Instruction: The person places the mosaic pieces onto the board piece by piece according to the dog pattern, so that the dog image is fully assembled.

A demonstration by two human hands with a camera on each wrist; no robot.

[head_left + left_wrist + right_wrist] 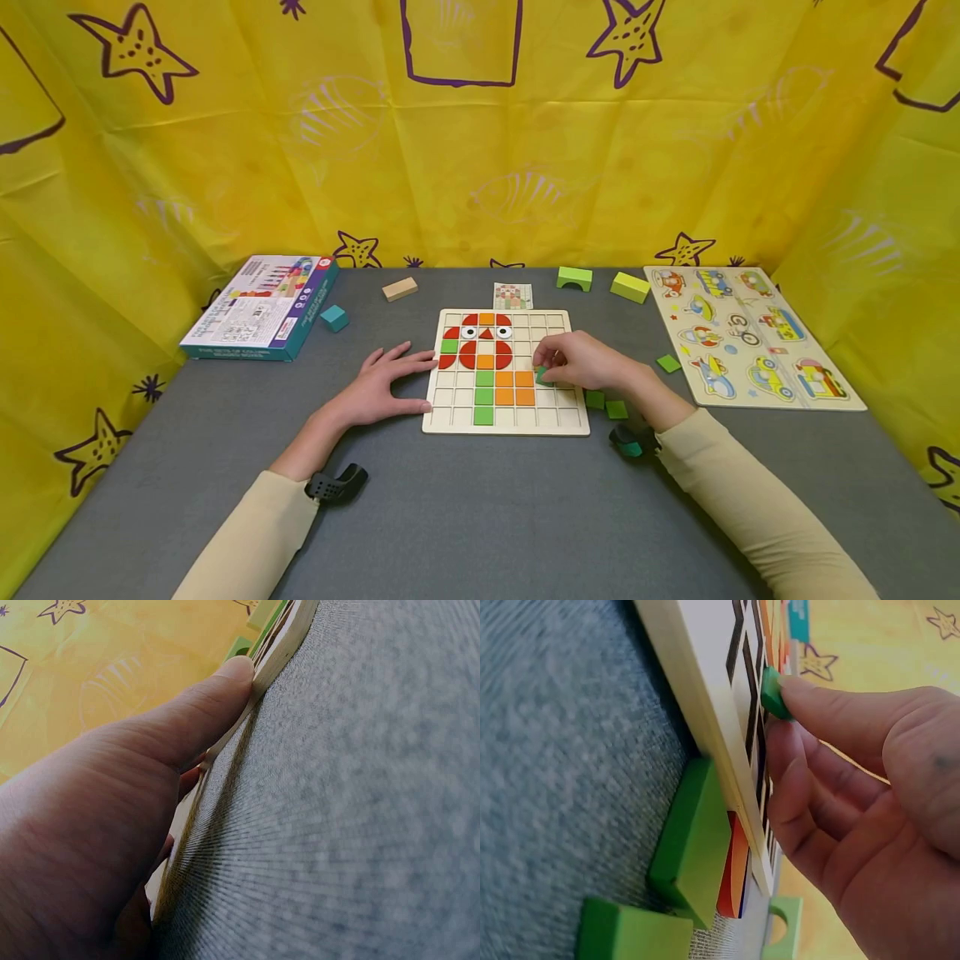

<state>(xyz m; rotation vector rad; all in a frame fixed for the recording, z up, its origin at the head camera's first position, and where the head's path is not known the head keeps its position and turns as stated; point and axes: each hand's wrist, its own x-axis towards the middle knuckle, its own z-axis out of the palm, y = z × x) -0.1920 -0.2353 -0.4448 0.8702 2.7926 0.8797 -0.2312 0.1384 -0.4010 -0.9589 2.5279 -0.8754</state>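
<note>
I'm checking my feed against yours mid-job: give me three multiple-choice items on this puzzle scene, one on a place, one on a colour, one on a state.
1. Where does the left hand rest?
A. on the vehicle puzzle
B. at the grid board's left edge
C. on the box

2. What colour is the tile the right hand pinches?
A. green
B. orange
C. red

3. How do the two loose green tiles lie?
A. stacked on the board
B. in the left hand
C. flat on the table beside the board

Answers: 1 B, its fingers lie flat against the grid board; 2 A, green shows at the fingertips; 3 C, both sit by the board's right edge.
</note>
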